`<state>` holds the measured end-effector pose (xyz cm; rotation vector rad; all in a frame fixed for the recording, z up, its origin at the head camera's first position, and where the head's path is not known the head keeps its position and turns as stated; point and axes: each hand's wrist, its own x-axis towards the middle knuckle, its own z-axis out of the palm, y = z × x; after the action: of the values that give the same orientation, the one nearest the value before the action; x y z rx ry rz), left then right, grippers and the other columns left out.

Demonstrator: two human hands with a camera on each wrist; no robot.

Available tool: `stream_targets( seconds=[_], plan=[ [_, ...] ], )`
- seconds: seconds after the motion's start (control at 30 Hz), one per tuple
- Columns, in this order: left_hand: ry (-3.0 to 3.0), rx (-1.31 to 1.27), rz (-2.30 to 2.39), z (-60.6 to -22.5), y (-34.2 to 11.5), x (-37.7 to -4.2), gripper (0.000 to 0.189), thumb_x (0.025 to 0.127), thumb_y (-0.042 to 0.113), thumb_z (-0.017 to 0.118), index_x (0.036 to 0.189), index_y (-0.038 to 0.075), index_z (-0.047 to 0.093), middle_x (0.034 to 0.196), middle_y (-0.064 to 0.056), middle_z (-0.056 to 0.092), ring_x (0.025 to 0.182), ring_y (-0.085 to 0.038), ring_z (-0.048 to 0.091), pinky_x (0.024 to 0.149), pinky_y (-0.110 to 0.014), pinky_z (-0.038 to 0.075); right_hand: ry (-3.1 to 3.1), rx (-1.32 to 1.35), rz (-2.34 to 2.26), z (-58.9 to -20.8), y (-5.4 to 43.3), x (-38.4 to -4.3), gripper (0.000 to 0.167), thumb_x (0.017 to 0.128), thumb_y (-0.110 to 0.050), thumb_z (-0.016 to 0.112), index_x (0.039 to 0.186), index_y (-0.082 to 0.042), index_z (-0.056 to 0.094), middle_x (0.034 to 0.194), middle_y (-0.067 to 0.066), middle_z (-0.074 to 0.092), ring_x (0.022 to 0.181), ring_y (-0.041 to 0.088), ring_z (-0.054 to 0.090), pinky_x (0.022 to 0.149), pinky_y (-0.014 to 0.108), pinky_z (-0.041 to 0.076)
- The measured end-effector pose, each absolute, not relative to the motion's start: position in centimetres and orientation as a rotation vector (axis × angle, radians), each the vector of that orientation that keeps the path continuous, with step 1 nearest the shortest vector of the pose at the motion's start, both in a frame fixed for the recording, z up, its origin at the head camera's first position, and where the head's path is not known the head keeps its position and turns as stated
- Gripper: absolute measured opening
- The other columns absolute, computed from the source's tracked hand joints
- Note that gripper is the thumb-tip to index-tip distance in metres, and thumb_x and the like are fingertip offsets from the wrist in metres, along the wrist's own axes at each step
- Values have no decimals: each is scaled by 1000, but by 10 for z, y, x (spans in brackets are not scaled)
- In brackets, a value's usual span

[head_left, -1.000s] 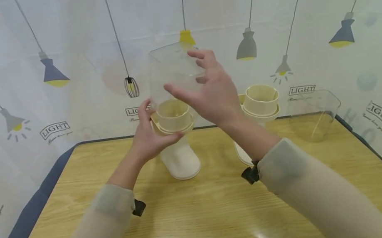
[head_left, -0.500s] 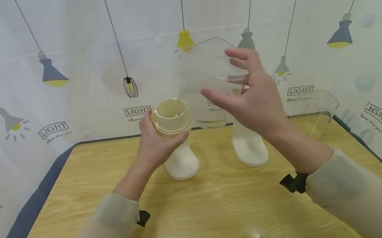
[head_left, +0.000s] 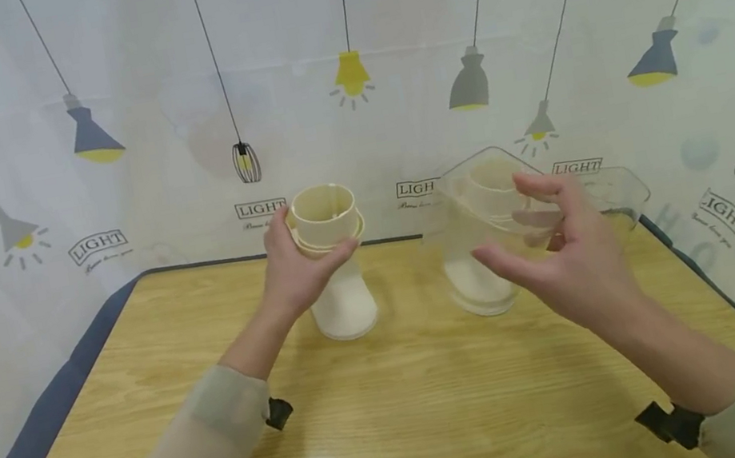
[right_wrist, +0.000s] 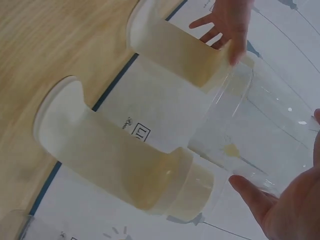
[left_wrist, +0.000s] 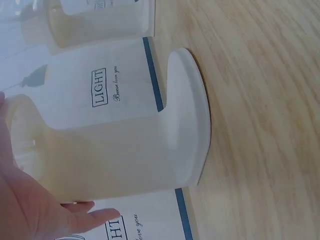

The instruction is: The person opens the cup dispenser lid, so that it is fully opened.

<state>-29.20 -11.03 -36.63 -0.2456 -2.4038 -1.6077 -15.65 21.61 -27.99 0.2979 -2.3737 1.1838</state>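
Two cream stands with round collars on top and flat feet stand upright side by side, the left stand [head_left: 342,306] and the right stand [head_left: 474,280]. My left hand [head_left: 300,260] grips the left stand just under its collar, thumb in front. In the right wrist view a clear plastic container [right_wrist: 265,130] is in my right hand [right_wrist: 295,200], thumb and fingers on opposite sides of it. The head view has this container raised and tilted in front of the right stand's collar [head_left: 496,179], which shows through it. Whether the two touch is unclear.
A second clear container [head_left: 619,188] stands at the back right corner of the wooden table [head_left: 384,413]. Behind the table hangs a white cloth [head_left: 280,57] printed with lamps. A dark blue edge [head_left: 43,429] borders the table.
My right hand has carried the clear container from above the left stand rightward and down to the right stand. My left hand stays on the left stand.
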Motion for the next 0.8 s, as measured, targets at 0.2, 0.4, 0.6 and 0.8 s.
stream_targets(
  seconds=[0.2, 0.4, 0.6, 0.8],
  plan=[
    [-2416, -356, -1708, -364, -121, -299, 122, 86, 44, 93, 175, 18, 14, 166, -18, 35, 147, -35, 50, 124, -55, 46, -2466, 180, 1121, -310, 247, -147, 74, 86, -34, 97, 142, -13, 53, 161, -1, 58, 124, 19, 72, 69, 18, 50],
    [-2450, -436, -1742, -362, -132, -305, 114, 90, 41, 90, 174, 20, 16, 163, -15, 43, 149, -35, 50, 125, -58, 45, -2554, 78, 1004, -335, 285, -144, 85, 88, -39, 95, 151, -12, 44, 164, 7, 55, 110, 13, 71, 60, 20, 51],
    [-2460, -459, -1766, -361, -140, -311, 107, 92, 37, 89, 172, 23, 20, 159, -15, 47, 148, -35, 51, 124, -58, 46, -2607, 2, 954, -352, 318, -147, 92, 91, -46, 91, 155, -6, 37, 170, 13, 49, 120, 41, 70, 67, 12, 48],
    [-2470, -456, -1770, -362, -144, -317, 105, 92, 39, 89, 172, 26, 21, 158, -12, 50, 149, -34, 50, 125, -59, 44, -2663, -121, 875, -371, 355, -156, 105, 93, -54, 86, 169, -7, 29, 169, 31, 43, 129, 60, 62, 78, 29, 59]
  ],
)
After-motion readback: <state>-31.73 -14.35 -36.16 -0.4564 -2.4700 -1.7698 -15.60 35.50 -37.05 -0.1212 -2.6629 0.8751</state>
